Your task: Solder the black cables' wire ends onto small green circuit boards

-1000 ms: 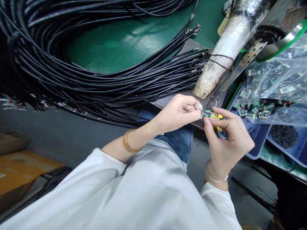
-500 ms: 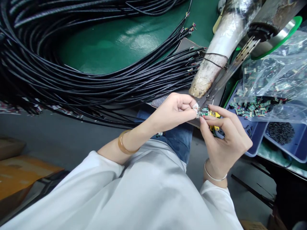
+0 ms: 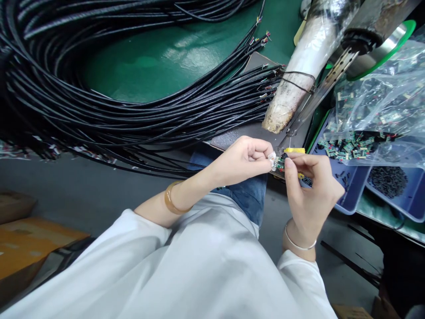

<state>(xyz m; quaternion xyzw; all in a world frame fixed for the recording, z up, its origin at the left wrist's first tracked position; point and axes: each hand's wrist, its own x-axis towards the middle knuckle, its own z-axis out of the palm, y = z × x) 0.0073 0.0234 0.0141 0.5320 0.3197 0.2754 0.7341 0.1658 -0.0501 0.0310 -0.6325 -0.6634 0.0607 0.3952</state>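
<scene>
My left hand (image 3: 245, 160) is closed in a pinch at the left end of a small green circuit board (image 3: 280, 167). Something white, perhaps tape, shows at its thumb and fingertip. From the other side my right hand (image 3: 312, 186) reaches in, thumb and forefinger pinched at the board's right end, where a small black piece (image 3: 285, 156) shows at the fingertips. Those fingers hide part of the board. Just above it, a soldering iron (image 3: 327, 91) points down to the left, its tip near my fingertips. A yellow object (image 3: 295, 150) sits behind my right fingers, partly hidden.
Bundled black cables (image 3: 149, 117) with stripped ends curve over the green table (image 3: 139, 66). A whitish fume pipe (image 3: 295, 84) hangs beside the iron. To the right are a solder reel (image 3: 403, 40), a bag of circuit boards (image 3: 381, 102) and blue bins (image 3: 416, 199) with small black parts.
My right fingers have closed in on the board's right end, where a black piece now shows. Both hands have dropped slightly, and more of the yellow object is visible above my right fingers.
</scene>
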